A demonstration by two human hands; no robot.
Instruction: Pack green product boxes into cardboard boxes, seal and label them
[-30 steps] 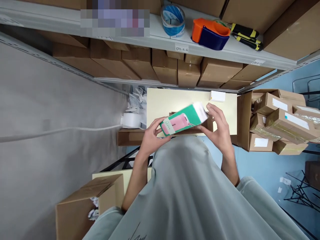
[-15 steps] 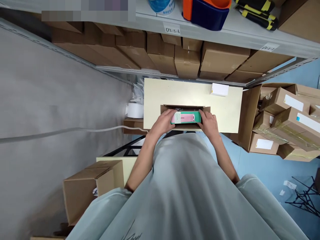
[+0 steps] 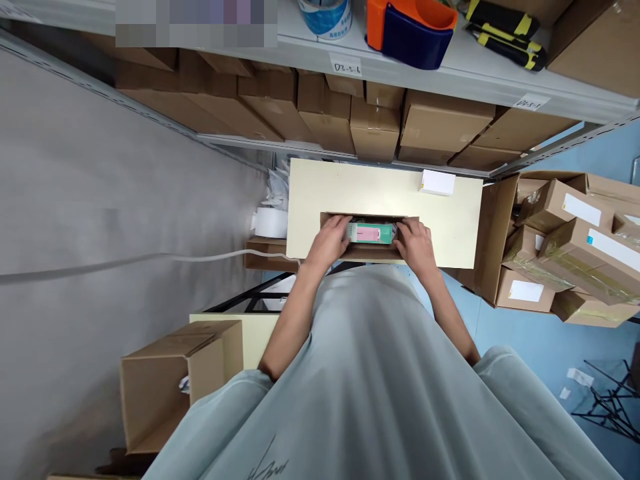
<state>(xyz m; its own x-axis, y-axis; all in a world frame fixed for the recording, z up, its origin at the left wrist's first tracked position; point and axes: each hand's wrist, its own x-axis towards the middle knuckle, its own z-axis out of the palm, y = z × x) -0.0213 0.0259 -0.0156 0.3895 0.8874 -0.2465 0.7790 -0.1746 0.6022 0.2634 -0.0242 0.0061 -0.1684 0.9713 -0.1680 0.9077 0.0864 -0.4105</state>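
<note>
A small green and pink box [image 3: 369, 233] lies lengthwise inside an open brown carton [image 3: 373, 253], below its rim. Curled over the carton's left end, my left hand [image 3: 330, 239] has its fingertips at the small box's left end. My right hand [image 3: 416, 245] reaches in from the other side, its bent fingers at the right end of the same box. The fingertips are partly hidden inside the carton. Under the carton is a cream tabletop [image 3: 350, 183].
A white box [image 3: 437, 182] sits at the table's back right. Behind is a shelf [image 3: 300, 50] with tape [image 3: 327, 20], an orange and blue holder [image 3: 413, 37] and cutters. A large carton [image 3: 493, 233] of parcels stands right; another open carton [image 3: 155, 400] is lower left. A white cable [image 3: 215, 257] runs left.
The green and pink box has gone down deeper into the carton, and my hands have lowered with it. The view has shifted slightly.
</note>
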